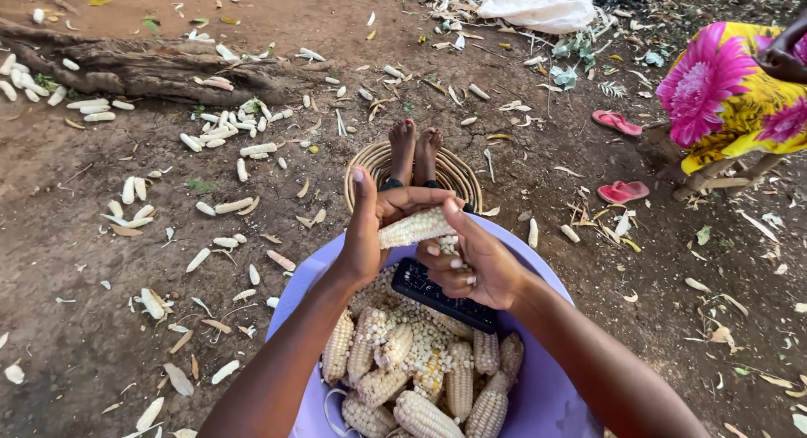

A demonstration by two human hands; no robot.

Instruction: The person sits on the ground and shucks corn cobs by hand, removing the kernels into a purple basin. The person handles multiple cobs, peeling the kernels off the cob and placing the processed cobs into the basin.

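Knobbly maize cob between 2 hands

Left hand and right hand closed together

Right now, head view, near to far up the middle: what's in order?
Cobs in the lilac basin → black ridged tool → right hand and left hand gripping a corn cob → woven basket → bare feet → white sack.

Rural dirt yard, strewn cobs
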